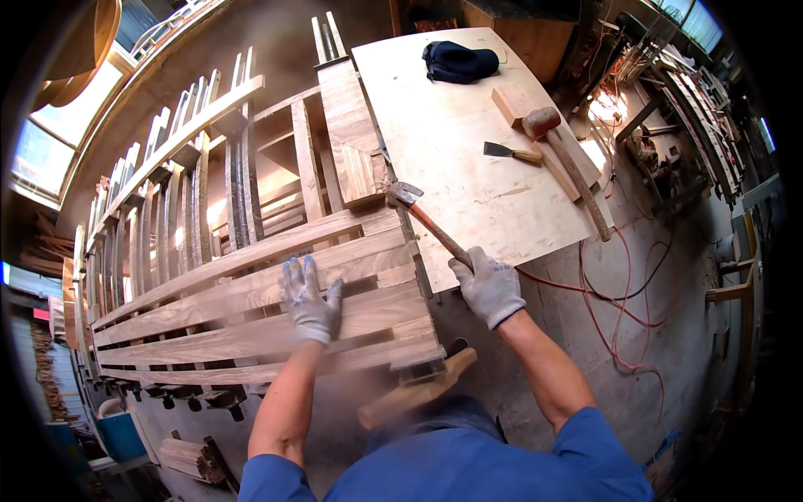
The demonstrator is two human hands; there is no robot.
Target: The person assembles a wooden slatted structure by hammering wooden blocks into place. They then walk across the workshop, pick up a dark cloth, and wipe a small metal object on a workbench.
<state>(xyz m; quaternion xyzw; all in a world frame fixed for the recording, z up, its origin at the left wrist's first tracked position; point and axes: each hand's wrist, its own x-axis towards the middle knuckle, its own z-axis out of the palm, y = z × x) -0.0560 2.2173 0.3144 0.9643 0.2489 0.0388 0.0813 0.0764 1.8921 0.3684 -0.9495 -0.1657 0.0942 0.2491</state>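
My left hand [311, 303], in a pale work glove with blue fingertips, lies flat with fingers spread on a slatted wooden frame [368, 311]. Its long brown boards run to the left with gaps between them. In my right hand [492, 289], also gloved, is the handle of a hammer [437, 231]. The hammer's metal head is at the frame's right end, beside a wide upright-grained board [350, 125]; whether it touches the wood I cannot tell. A light wooden piece [418, 389] sits near my body, below the frame's near right corner.
Right of the frame, a pale plywood sheet [502, 209] carries a dark cap [458, 63], a wooden block [508, 105], a mallet [573, 163] and a flat-bladed tool [512, 153]. Red hoses [619, 311] loop over the floor. Several long bars [242, 180] stand across the rack at left.
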